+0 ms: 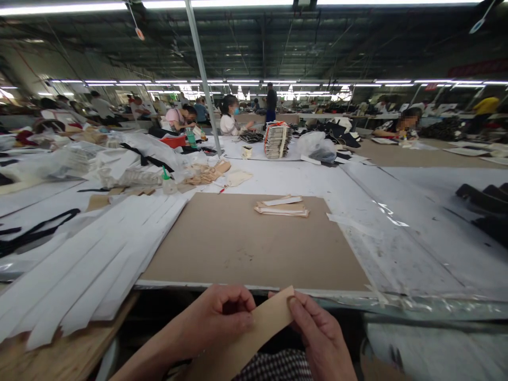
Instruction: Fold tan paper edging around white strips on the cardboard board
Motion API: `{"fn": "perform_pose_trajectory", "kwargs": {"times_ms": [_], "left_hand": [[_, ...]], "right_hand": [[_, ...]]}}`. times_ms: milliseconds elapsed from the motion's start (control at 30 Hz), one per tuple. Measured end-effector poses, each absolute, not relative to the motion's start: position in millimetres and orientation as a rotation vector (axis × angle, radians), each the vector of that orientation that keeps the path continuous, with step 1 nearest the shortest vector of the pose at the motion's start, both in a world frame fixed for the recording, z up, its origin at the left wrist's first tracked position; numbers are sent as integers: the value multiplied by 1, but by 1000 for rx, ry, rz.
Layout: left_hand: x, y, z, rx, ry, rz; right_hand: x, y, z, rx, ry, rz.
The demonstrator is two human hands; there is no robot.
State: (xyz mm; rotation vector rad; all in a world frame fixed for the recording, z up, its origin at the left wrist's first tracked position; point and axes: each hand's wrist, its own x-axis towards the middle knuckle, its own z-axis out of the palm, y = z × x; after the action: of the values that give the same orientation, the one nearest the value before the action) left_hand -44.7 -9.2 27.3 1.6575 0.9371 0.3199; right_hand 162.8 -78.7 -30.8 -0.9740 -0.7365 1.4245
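Both my hands are at the near edge of the table, below a brown cardboard mat (246, 243). My left hand (220, 317) is closed in a pinch on the left side of a tan strip (257, 328). My right hand (317, 333) pinches the strip's upper right end with thumb and fingers. The strip slants down to the left over my lap. A small stack of tan and white strips (282, 206) lies at the far side of the mat, out of reach of both hands.
Long white strips (91, 259) fan out on the left. A glue bottle with a green cap (168, 182) stands behind them. Bundles, bags and black straps (35, 230) clutter the far table. Several people work at tables in the background.
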Motion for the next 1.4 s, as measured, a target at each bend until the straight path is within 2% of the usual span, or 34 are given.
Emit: {"fn": "perform_pose_trajectory", "kwargs": {"times_ms": [233, 567, 1067, 1400], "left_hand": [[-44, 1, 28, 1619, 919, 288], [-41, 7, 21, 1574, 912, 282], [-28, 17, 24, 1590, 881, 273], [-38, 28, 4, 1249, 685, 226]], "right_hand": [[167, -78, -27, -940, -582, 1451], [168, -77, -14, -1231, -768, 1198], [173, -70, -23, -1240, -739, 1266], [230, -65, -49, -1204, -272, 1059]]}}
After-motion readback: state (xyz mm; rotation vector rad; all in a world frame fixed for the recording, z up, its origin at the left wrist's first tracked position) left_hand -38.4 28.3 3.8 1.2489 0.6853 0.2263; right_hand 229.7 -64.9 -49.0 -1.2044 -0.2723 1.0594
